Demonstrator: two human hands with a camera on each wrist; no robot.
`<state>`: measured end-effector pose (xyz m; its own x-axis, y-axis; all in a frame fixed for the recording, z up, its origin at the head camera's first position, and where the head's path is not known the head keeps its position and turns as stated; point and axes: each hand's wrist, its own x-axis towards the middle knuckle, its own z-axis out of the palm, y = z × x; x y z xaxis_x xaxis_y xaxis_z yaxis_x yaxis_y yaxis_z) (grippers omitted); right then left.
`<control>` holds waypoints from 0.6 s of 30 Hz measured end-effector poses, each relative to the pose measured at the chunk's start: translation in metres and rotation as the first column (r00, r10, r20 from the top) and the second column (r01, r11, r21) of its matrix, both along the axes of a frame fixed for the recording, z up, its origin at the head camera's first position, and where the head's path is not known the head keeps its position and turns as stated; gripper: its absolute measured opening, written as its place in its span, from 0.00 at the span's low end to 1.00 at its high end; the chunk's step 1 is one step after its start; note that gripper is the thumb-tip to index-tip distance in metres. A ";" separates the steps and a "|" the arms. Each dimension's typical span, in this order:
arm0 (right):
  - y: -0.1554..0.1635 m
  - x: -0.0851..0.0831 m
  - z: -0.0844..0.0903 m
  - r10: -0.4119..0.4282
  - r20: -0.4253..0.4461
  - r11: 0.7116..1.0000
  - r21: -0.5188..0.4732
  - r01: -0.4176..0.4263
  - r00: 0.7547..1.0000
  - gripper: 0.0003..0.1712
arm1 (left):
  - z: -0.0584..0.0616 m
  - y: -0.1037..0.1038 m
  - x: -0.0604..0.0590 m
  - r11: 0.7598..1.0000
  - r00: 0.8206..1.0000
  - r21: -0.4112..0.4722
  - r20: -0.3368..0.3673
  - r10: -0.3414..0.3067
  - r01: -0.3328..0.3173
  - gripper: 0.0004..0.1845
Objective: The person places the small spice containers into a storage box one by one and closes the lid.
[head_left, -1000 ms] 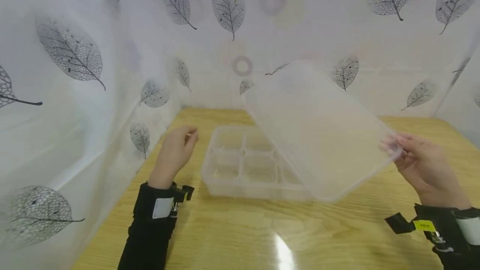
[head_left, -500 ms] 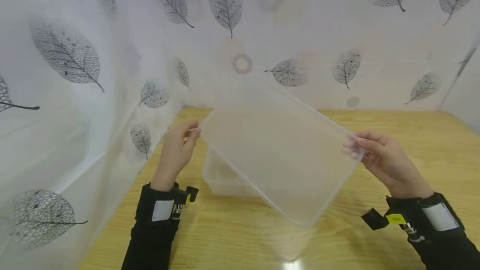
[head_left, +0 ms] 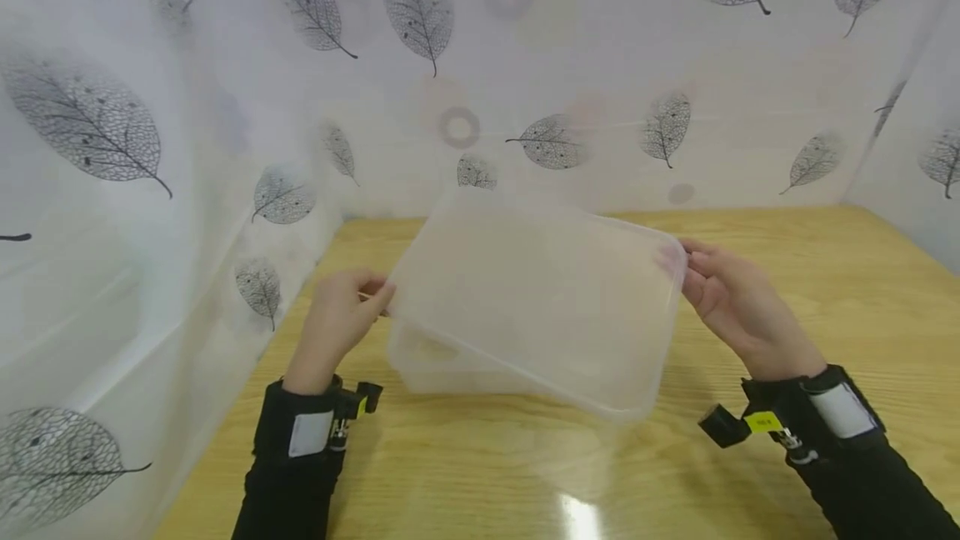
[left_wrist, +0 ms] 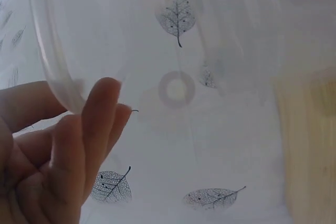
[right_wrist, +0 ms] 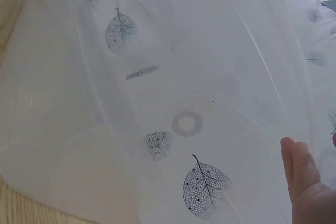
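Observation:
A translucent plastic lid is held tilted in the air, its near right corner hanging low. Below and behind it, on the table, stands a clear compartment box, mostly covered by the lid from this angle. My left hand pinches the lid's left corner between thumb and fingers. At the opposite corner my right hand grips the edge, some fingertips showing faintly through the plastic. The left wrist view has the left hand at the lid's curved rim. In the right wrist view the right hand is partly cut off.
The wooden table extends around the box, with more surface toward the right. A white curtain with leaf prints encloses the back and sides, and its left side hangs close to my left arm.
My right hand has brought the lid leftward over the box. My left hand, holding nothing a second ago, now pinches its left corner. The lid has been turned and lowered.

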<state>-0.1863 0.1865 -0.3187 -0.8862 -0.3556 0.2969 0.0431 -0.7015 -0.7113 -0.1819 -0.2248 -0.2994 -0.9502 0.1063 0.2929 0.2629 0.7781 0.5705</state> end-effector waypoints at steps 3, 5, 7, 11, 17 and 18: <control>-0.005 -0.004 -0.005 -0.068 -0.048 0.992 0.102 0.072 0.997 0.20 | 0.001 -0.003 0.001 0.999 0.997 -0.049 0.077 -0.018 0.022 0.13; -0.007 -0.007 -0.009 -0.112 -0.102 0.968 0.214 0.132 0.988 0.23 | 0.002 -0.004 0.001 0.996 0.991 -0.079 0.131 -0.026 0.037 0.14; -0.009 -0.012 -0.014 -0.115 -0.164 0.922 0.349 0.166 0.980 0.28 | 0.003 -0.005 0.002 0.993 0.983 -0.106 0.182 -0.032 0.052 0.14; -0.010 -0.024 -0.023 -0.089 -0.224 0.752 0.624 0.213 0.971 0.34 | 0.004 -0.006 0.002 0.986 0.960 -0.141 0.278 -0.043 0.086 0.14; -0.016 -0.038 -0.033 -0.077 -0.247 0.559 0.791 0.247 0.966 0.33 | 0.000 -0.008 0.001 0.979 0.922 -0.154 0.381 -0.067 0.134 0.16; -0.018 -0.040 -0.034 -0.089 -0.250 0.537 0.803 0.258 0.964 0.33 | -0.001 -0.008 0.001 0.979 0.916 -0.151 0.394 -0.071 0.141 0.17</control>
